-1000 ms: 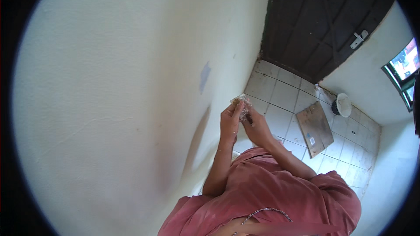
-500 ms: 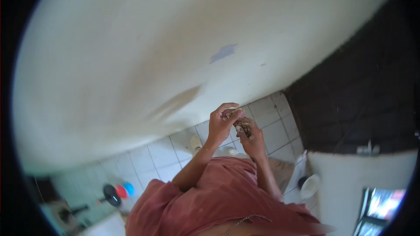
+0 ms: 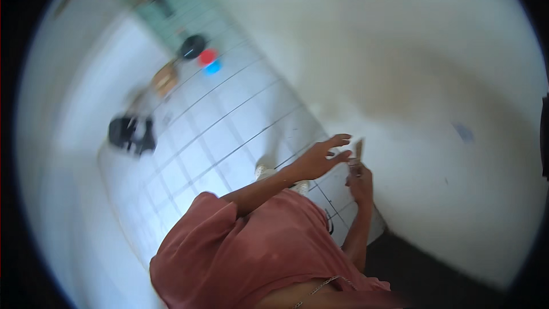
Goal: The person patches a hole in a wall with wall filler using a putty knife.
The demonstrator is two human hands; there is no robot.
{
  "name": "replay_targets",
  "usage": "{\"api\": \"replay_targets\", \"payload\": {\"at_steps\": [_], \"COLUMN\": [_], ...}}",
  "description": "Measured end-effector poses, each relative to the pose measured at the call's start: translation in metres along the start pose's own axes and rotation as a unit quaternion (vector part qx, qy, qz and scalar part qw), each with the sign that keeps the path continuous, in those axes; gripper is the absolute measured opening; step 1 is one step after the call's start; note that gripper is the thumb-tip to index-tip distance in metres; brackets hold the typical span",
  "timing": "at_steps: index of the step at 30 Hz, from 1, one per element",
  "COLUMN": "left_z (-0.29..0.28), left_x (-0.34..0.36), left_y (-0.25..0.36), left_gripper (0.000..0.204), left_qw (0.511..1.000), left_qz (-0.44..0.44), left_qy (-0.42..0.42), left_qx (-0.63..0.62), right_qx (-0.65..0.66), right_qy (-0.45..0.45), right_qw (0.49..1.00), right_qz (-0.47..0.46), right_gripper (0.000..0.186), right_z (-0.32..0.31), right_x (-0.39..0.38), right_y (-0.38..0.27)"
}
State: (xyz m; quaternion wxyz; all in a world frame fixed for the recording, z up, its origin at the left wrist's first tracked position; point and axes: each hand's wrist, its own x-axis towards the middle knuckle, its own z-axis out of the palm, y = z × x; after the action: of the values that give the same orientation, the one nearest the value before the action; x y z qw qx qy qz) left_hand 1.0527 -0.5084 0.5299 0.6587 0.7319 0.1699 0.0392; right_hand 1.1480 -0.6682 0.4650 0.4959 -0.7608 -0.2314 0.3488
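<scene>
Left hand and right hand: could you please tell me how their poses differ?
The left hand has its fingers apart, while the right hand is closed around a thin flat tool. The left hand points toward the picture's right; the right hand points up the picture. Both are bare.

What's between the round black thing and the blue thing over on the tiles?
In the head view, a red object lies between the round black thing and the blue thing; blur hides what exactly it is.
</scene>
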Motion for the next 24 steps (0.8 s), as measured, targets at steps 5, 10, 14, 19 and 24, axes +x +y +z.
{"api": "replay_targets", "payload": {"at_steps": [5,10,14,19,24], "left_z": [-0.03,-0.043,-0.094,-0.141,-0.204], "left_x": [-0.06,-0.163,-0.257,-0.308,-0.397], "left_y": [-0.028,-0.05,-0.065,-0.086,-0.093], "left_gripper": [0.047,0.046,0.057,0.056,0.053], "left_qw": [0.958,0.88,0.732,0.692,0.643], "left_qz": [-0.04,-0.055,0.001,0.009,0.011], "left_qy": [0.25,0.469,0.671,0.721,0.762], "left_qx": [0.132,-0.055,-0.119,-0.025,-0.076], "right_qx": [0.194,0.124,0.061,0.029,-0.168], "right_qy": [-0.209,-0.472,-0.567,-0.555,-0.539], "right_qw": [0.958,0.873,0.821,0.814,0.683], "right_qz": [-0.006,0.018,0.015,-0.171,-0.463], "right_gripper": [0.049,0.062,0.058,0.053,0.055], "right_z": [0.053,0.144,0.302,0.467,0.53], "right_x": [0.037,0.017,-0.046,-0.079,-0.138], "right_y": [-0.061,-0.08,-0.129,-0.125,-0.16]}}
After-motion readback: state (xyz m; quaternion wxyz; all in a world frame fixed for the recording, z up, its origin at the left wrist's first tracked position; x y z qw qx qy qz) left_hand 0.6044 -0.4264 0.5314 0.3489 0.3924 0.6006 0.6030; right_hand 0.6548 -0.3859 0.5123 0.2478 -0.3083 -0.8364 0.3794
